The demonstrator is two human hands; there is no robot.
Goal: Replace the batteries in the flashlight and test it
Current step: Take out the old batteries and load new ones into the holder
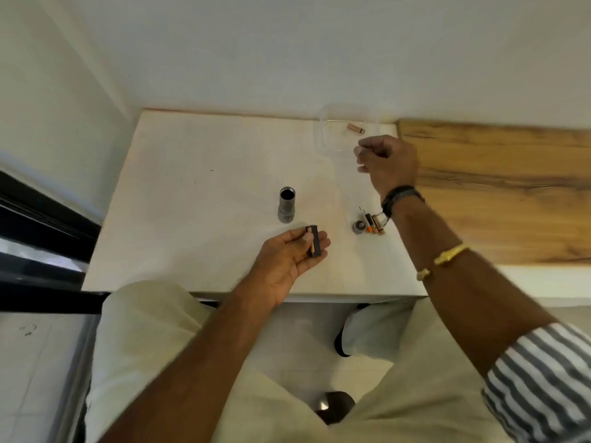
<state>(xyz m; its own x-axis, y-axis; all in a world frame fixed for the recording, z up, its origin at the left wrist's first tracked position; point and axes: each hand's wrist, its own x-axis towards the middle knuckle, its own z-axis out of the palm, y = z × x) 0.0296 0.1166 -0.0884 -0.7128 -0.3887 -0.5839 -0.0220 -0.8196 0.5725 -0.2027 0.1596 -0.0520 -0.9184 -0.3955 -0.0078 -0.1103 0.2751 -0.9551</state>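
Note:
The grey flashlight body [286,204] stands upright on the white table [198,174], its open end facing up. My left hand [289,255] lies palm up at the table's front and holds a black battery holder [313,240] with a copper-coloured battery in it. The flashlight's round cap [359,226] and a few loose batteries [374,224] lie to the right. My right hand [388,163] hovers over the near edge of a clear plastic container [323,135], fingers curled; one copper battery [356,128] lies inside it. I cannot tell whether the right hand holds anything.
A wooden board [499,190] adjoins the table on the right. White walls close the far side and the left. A dark frame [41,225] runs along the left edge. My knees sit under the table's front edge.

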